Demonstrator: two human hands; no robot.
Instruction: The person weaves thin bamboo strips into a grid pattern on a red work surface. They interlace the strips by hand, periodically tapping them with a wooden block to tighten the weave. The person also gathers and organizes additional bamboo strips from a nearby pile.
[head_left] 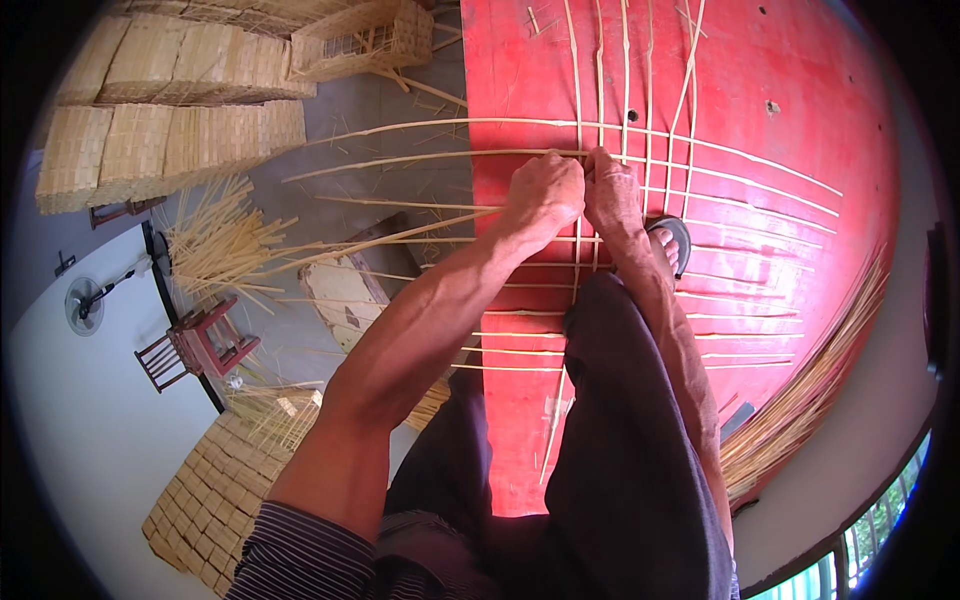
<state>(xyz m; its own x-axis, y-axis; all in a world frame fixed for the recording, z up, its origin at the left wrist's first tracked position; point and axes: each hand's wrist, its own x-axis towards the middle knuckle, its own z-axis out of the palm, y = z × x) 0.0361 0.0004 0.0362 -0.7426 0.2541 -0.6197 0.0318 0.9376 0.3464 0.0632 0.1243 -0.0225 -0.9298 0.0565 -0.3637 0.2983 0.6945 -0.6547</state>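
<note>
Thin bamboo strips lie crossed in an open grid on a red board [820,70]. Several crosswise bamboo strips [400,159] reach out past the board's left edge. Others, the lengthwise bamboo strips [600,60], run away from me toward the far end. At a crossing near the grid's far side, my left hand [548,192] is closed on a crosswise strip. Right beside it, my right hand [612,190] is also closed, its fingers pressed on the strips at the same crossing. The fingertips are partly hidden, so the exact grip of each hand does not show.
My sandalled foot [672,246] rests on the grid, right of the hands. A long bundle of strips [825,395] lies along the right wall. Stacked woven baskets [180,140], a strip pile [225,235], a small red chair [212,340] and a fan [85,303] stand left.
</note>
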